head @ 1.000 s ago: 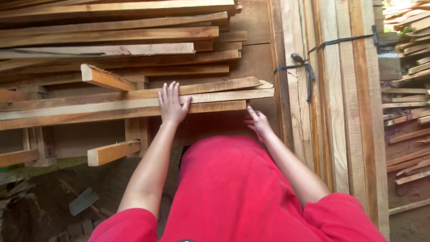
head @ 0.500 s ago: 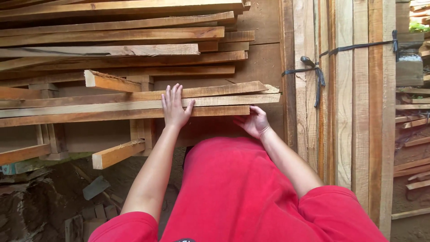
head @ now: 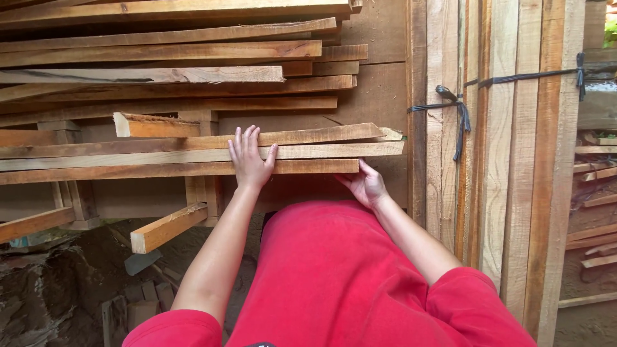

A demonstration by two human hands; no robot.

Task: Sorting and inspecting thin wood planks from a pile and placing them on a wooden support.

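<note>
Big stack of rough-sawn planks [head: 160, 71] fills the upper left, lying horizontal. Right of it, a bundle of upright boards [head: 514, 167] tied with a dark strap [head: 450, 106]. Front of the stack: three long planks [head: 128, 157] laid one on another, ends stepped near the upright bundle. Left hand [head: 249, 160] lies flat across their faces, fingers spread, not gripping. Right hand [head: 366, 186] sits under the bottom plank's end, fingers curled up against its underside; grip closure partly hidden, cannot tell. Short wood offcut [head: 168, 226] juts out below left, above dirt ground [head: 58, 289].
</note>
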